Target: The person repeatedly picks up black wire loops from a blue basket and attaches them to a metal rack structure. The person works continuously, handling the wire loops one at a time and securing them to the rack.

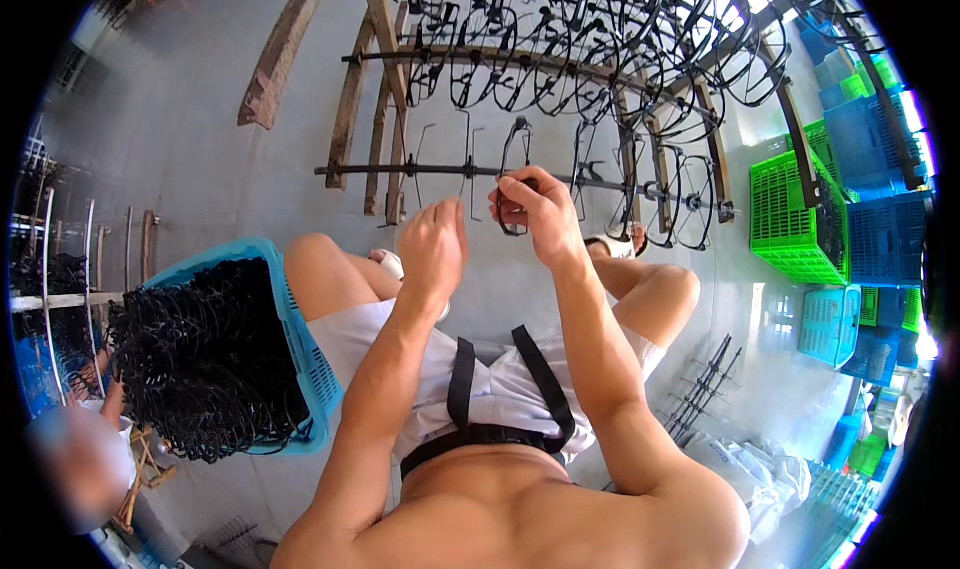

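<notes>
In front of me a dark rod (440, 171) with wire hooks runs crosswise, low on a wooden rack (384, 44). My right hand (540, 209) is closed around a thin black looped piece (507, 227) at the rod; its upper part rises along a hook. Just left of it, my left hand (435, 249) has its fingers pressed together, their tips close to a bent hook (470, 134). Whatever those fingers hold, if anything, is hidden. Similar black looped pieces (690, 204) hang from the rod's right end.
Several rows of black looped pieces (560, 79) hang above on the rack. A blue basket (318, 369) heaped with black pieces (205, 354) stands by my left leg. Green crates (795, 219) line the right side. Another person (85, 459) is at lower left.
</notes>
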The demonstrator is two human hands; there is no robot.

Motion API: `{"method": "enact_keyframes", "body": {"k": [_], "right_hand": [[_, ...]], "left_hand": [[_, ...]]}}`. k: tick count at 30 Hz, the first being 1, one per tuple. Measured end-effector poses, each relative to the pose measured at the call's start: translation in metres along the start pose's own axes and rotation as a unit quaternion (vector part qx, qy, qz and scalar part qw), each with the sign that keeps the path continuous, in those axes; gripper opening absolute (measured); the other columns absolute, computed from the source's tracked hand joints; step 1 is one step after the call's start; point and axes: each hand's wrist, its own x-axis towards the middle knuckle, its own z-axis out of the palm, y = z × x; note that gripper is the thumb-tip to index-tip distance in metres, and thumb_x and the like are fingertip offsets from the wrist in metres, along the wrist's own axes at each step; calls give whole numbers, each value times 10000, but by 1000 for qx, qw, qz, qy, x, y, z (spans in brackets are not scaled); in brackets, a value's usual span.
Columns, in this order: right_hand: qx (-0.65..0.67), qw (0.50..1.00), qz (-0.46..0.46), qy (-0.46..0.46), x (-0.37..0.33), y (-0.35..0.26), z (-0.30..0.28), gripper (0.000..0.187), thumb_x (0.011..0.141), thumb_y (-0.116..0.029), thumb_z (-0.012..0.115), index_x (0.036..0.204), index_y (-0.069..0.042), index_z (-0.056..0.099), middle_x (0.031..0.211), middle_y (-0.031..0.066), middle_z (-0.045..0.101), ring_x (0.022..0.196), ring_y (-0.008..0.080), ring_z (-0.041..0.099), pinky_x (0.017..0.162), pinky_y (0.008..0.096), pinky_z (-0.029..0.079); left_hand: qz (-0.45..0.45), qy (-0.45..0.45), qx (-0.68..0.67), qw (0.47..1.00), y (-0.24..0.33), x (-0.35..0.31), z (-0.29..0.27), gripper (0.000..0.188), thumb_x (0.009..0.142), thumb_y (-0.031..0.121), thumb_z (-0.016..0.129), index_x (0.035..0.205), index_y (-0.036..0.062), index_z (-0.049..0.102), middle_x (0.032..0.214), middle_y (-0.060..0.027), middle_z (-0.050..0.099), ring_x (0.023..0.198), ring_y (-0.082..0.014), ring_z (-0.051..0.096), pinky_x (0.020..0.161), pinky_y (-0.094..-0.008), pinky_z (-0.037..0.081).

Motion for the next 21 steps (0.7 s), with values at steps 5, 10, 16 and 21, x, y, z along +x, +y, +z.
{"method": "enact_keyframes", "body": {"k": [5, 10, 16, 21], "right_hand": [[-5, 1000, 9, 23, -8, -2, 3, 209, 867, -152, 609, 919, 48, 576, 787, 99, 638, 656, 123, 583, 620, 247, 498], [-50, 999, 14, 11, -6, -1, -2, 187, 878, -198, 597, 904, -14, 579, 798, 88, 641, 680, 154, 605, 664, 280, 496], [-22, 999, 4, 41, -4, -10, -3, 195, 877, -157, 587, 916, 30, 552, 774, 100, 627, 643, 147, 589, 620, 282, 503], [-36, 998, -45, 28, 10, -2, 0, 308, 888, -208, 589, 1081, 32, 575, 870, 101, 623, 741, 174, 601, 676, 305, 499]], "left_hand": [[-33, -41, 6, 999, 1, -5, -1, 97, 869, 98, 576, 886, 16, 624, 771, -159, 647, 708, -334, 628, 612, -404, 501], [-42, -36, -5, 998, 3, 1, -2, 86, 852, 83, 590, 888, 16, 631, 793, -151, 659, 719, -323, 638, 619, -398, 509], [-15, 4, -24, 1000, 1, -2, 9, 43, 829, 85, 590, 817, 44, 587, 719, -134, 630, 664, -306, 622, 579, -404, 490], [-163, -110, -101, 975, -5, -19, 9, 96, 831, 97, 520, 808, 45, 597, 745, -158, 626, 715, -338, 624, 602, -443, 488]]}}
